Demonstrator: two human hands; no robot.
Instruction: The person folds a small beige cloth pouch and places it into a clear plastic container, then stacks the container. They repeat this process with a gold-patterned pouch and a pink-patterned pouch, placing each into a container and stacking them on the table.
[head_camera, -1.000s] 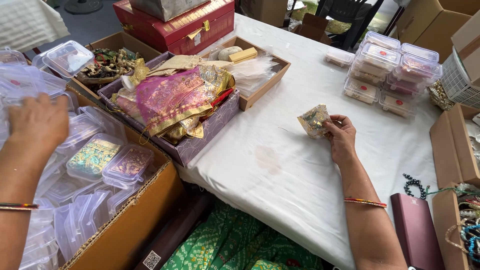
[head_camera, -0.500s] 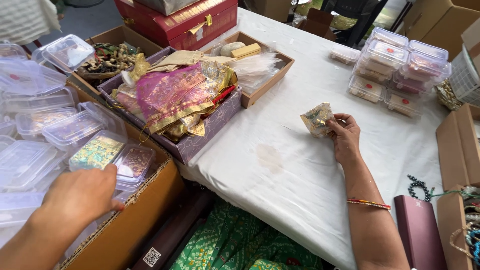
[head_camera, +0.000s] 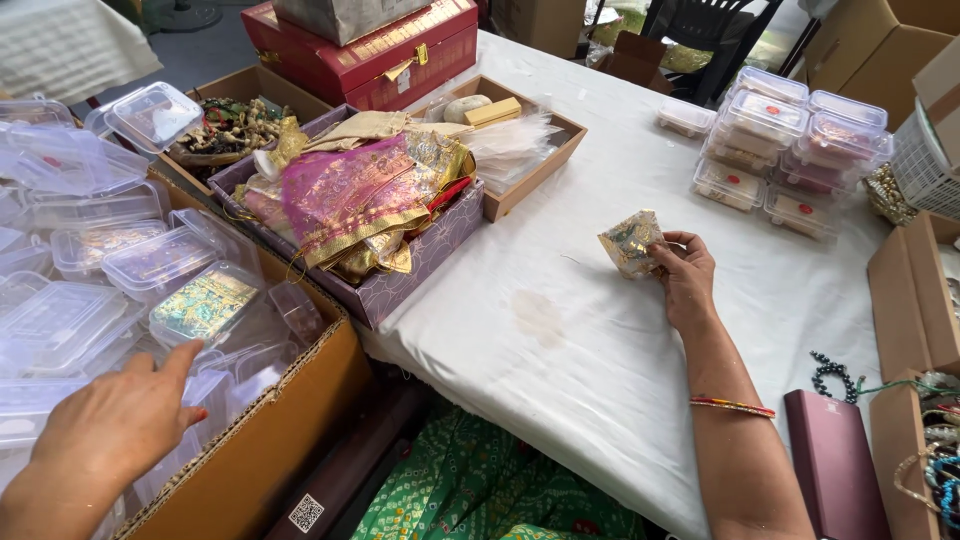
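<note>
My right hand (head_camera: 688, 280) rests on the white-clothed worktop (head_camera: 600, 350), fingers pinching a small gold foil-wrapped packet (head_camera: 630, 242) upright so its face shows. My left hand (head_camera: 115, 430) hovers, fingers spread and empty, over clear plastic lidded boxes (head_camera: 150, 300) in the brown cardboard carton (head_camera: 270, 440).

A packing spot for small gift goods is suggested: a white-clothed bench (head_camera: 600, 380) is crowded with stacked clear plastic boxes (head_camera: 790, 140), brown cardboard cartons (head_camera: 260, 440), a red gift case (head_camera: 370, 50) and folded pink-and-gold fabrics (head_camera: 350, 200).
</note>
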